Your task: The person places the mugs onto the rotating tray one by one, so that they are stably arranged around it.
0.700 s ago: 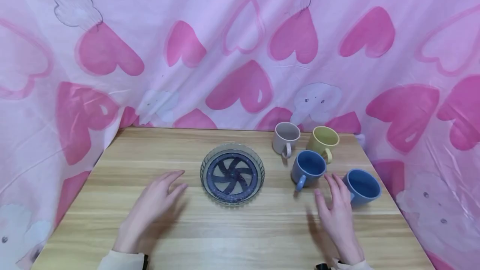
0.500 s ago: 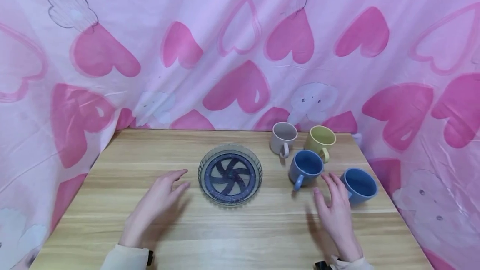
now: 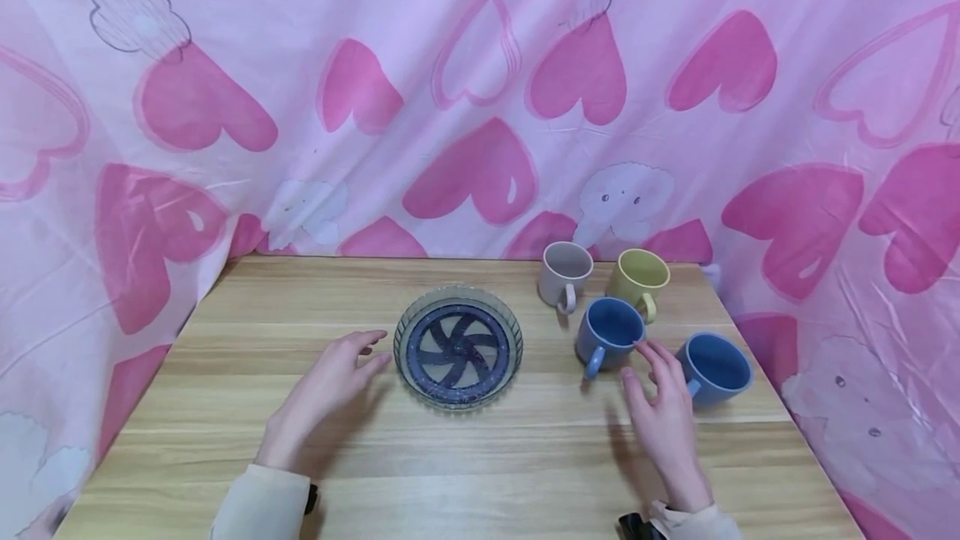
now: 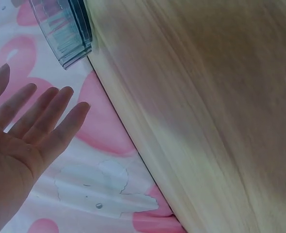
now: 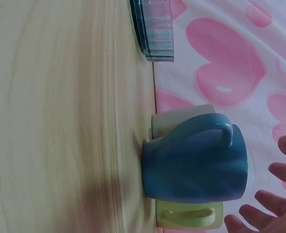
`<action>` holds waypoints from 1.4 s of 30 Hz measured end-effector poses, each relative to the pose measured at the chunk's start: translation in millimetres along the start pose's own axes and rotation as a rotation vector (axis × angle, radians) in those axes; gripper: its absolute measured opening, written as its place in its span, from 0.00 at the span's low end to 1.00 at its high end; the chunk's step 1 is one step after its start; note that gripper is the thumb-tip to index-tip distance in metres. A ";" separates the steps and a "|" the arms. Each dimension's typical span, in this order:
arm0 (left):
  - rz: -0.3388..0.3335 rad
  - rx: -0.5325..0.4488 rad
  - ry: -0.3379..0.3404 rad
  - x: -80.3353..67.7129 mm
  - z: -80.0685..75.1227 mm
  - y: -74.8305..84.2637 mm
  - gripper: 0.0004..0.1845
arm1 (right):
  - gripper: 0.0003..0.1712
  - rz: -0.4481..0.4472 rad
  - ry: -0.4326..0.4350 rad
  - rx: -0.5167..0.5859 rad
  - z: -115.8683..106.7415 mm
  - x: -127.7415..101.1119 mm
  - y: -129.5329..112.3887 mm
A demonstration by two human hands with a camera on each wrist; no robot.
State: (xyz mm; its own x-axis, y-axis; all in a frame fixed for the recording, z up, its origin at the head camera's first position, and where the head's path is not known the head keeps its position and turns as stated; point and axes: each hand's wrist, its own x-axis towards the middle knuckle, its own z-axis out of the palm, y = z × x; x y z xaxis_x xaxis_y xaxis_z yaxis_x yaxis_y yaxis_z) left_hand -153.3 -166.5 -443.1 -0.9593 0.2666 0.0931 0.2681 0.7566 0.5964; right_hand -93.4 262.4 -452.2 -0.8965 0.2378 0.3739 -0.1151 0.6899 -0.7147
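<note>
Reaching stage, apparently: left hand (image 3: 336,375) beside glass dish (image 3: 459,298), mid-tabletop (image 3: 480,473); right hand (image 3: 662,407) beside darker blue mug (image 3: 609,330), toward right edge; fingers of both extended, holding nothing; any grip calls for curling them.

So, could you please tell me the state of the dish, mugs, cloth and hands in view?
Glass dish: upright, uncovered
Gray mug: upright, uncovered
Yellow mug: upright, uncovered
Left blue mug: upright, uncovered
Right blue mug: upright, uncovered
Heart-print cloth: hanging, creased
Left hand: fingers relaxed, holding nothing
Right hand: fingers relaxed, holding nothing
</note>
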 end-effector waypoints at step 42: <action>-0.078 -0.145 -0.081 39.7 23.0 -9.0 0.29 | 0.17 0.143 0.167 0.318 33.2 3.0 26.8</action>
State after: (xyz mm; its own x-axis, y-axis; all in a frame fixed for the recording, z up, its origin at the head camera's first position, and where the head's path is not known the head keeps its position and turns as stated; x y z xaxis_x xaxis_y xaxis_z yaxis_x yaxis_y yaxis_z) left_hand -191.8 -149.0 -463.1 -0.9649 0.2619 -0.0185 0.1722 0.6846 0.7083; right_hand -113.4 259.0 -489.8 -0.8339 0.4424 0.3299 -0.1445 0.4018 -0.9043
